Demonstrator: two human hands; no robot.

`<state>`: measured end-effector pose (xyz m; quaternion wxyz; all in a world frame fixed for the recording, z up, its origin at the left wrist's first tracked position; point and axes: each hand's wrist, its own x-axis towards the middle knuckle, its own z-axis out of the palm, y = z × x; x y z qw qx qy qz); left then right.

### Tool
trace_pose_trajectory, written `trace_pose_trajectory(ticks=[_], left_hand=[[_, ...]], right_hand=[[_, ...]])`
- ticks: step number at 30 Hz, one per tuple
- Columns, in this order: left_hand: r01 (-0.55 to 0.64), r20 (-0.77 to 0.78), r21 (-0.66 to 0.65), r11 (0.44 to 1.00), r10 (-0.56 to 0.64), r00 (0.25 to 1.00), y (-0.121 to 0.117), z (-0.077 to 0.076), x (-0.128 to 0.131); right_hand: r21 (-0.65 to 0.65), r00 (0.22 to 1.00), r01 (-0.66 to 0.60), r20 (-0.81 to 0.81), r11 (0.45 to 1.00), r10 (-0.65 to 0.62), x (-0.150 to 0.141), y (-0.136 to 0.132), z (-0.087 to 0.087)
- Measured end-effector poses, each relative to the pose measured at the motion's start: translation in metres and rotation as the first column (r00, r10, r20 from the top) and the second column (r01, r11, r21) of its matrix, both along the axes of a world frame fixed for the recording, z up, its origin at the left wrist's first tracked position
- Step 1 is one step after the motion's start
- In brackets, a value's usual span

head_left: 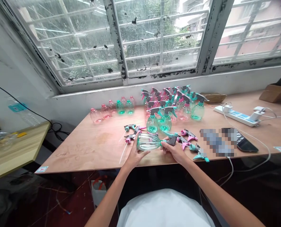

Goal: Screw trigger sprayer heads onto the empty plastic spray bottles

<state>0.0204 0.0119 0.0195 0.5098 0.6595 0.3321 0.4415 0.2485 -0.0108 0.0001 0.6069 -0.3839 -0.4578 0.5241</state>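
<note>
A clear green spray bottle point(148, 142) lies sideways between my hands above the table's front part. My left hand point(136, 151) is wrapped around the bottle's body from the left. At the neck, my right hand point(172, 149) grips the grey and green spray head point(172, 138), which sits at the bottle's mouth; whether it is fully screwed on cannot be seen. Loose spray heads lie on both sides: a green one point(130, 127) and a pink one point(130, 138) on the left, pink ones point(189, 135) and a green one point(198, 152) on the right.
Several bottles with spray heads point(152, 123) stand behind my hands. Pink and green bottles without heads point(121, 107) stand at the back left. A white power strip point(237, 116), cables and a phone point(247, 143) are on the right of the wooden table point(83, 148), below the window.
</note>
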Motion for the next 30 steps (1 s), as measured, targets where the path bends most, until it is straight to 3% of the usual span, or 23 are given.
trace_pose_trajectory(ticks=[8,23,30], left_hand=[[0.015,-0.011,-0.035,0.999,-0.016,1.0,0.005,-0.004,0.001],[-0.014,-0.004,-0.042,0.999,0.014,1.0,0.001,0.008,0.004],[0.03,0.029,-0.039,0.999,-0.029,0.999,-0.002,0.01,0.004]], right_hand=[[-0.009,1.0,0.014,0.013,1.0,-0.014,0.0,0.001,0.0],[0.0,0.998,0.037,0.045,0.999,-0.037,0.002,0.003,-0.005],[0.012,0.998,0.051,0.039,0.999,-0.051,0.0,0.0,0.001]])
